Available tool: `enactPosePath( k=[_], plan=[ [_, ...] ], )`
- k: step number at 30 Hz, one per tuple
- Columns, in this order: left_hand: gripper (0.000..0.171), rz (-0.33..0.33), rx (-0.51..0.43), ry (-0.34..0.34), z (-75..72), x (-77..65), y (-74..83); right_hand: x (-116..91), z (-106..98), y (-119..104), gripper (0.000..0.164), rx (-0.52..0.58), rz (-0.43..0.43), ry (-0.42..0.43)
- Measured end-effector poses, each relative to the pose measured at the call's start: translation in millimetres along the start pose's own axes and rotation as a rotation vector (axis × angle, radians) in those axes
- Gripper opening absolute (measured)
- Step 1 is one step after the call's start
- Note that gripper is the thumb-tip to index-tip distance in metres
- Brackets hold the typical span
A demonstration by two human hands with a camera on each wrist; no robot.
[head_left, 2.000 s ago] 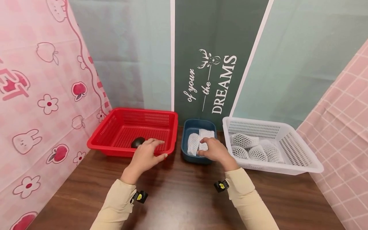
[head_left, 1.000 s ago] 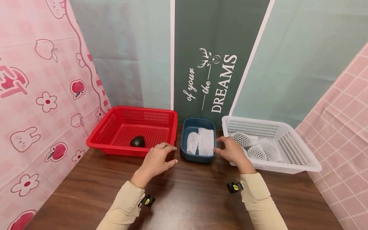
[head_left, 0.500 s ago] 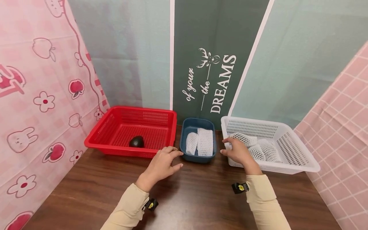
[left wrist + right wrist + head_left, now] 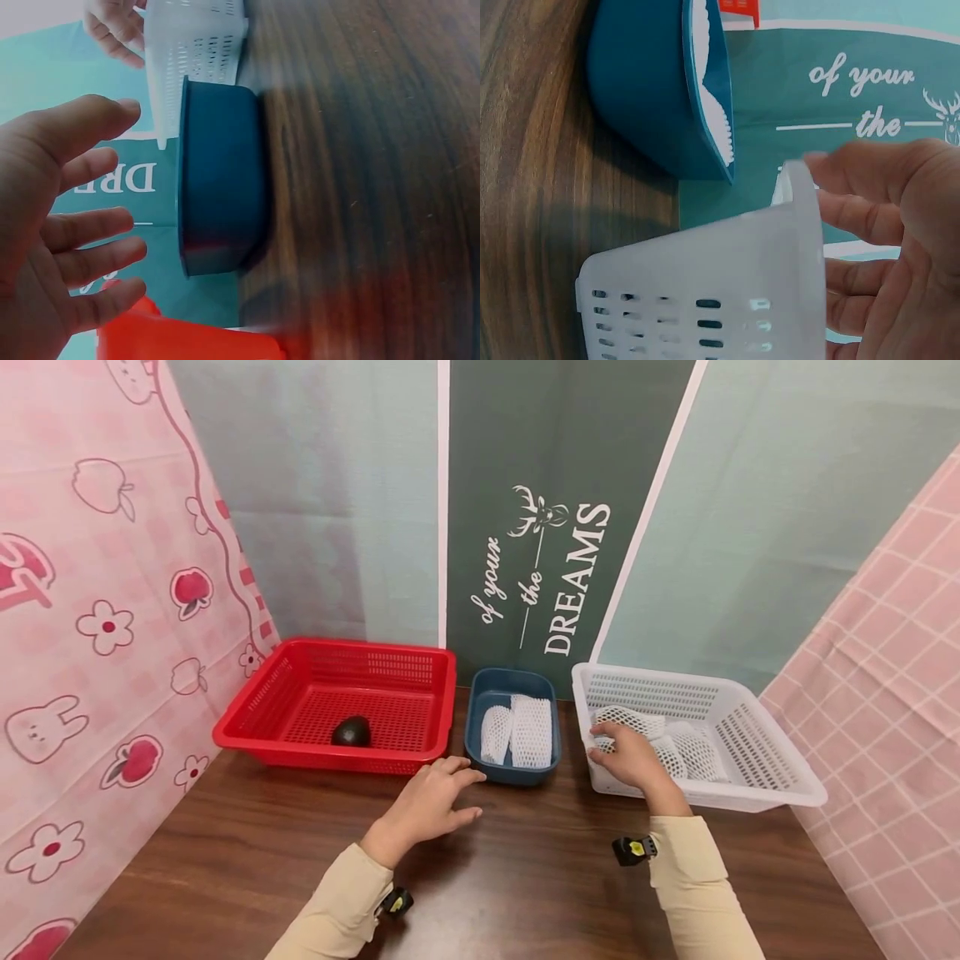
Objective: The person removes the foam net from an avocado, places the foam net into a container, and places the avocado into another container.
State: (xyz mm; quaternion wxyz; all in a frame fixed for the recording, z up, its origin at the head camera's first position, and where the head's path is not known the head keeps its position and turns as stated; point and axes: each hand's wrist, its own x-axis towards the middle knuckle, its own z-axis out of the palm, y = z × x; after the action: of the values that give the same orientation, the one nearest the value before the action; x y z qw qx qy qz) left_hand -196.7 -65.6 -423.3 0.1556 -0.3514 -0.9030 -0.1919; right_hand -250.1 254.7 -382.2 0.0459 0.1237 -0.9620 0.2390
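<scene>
My right hand (image 4: pixel 633 758) hovers at the left side of the white basket (image 4: pixel 757 793), fingers loosely bent and holding nothing. In the right wrist view its thumb is close to the basket rim (image 4: pixel 806 202); whether they touch is unclear. Inside that basket lie several rounded things in white foam netting (image 4: pixel 699 753), partly hidden by the hand. My left hand (image 4: pixel 431 802) hangs over the table before the gap between the red basket and blue bin, fingers spread and relaxed. White foam net sleeves (image 4: pixel 532 732) lie in the blue bin (image 4: pixel 517 776). One dark avocado (image 4: pixel 351 732) sits in the red basket (image 4: pixel 322 758).
The three containers stand in a row on the brown wooden table (image 4: pixel 525 877), against a green printed backdrop (image 4: pixel 487 510). Pink patterned cloth (image 4: pixel 67 693) borders the left side, and pink checked cloth (image 4: pixel 892 735) the right.
My right hand has left the foam sleeves in the blue bin and moved right to the white basket. My left hand has drawn back from the red basket, toward the right and nearer me.
</scene>
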Motion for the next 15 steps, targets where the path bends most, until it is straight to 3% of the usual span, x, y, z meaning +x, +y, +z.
enactPosePath(
  k=[6, 15],
  plan=[
    [0.041, -0.032, -0.018, -0.057, 6.1, -0.5, 0.3, 0.7, -3.2, 10.4, 0.026, 0.042, 0.009, 0.011],
    [0.041, -0.062, -0.040, -0.105, 13.8, 1.5, 4.6, 1.0, -4.6, 23.3, 0.036, 0.013, 0.078, -0.054]
  ],
)
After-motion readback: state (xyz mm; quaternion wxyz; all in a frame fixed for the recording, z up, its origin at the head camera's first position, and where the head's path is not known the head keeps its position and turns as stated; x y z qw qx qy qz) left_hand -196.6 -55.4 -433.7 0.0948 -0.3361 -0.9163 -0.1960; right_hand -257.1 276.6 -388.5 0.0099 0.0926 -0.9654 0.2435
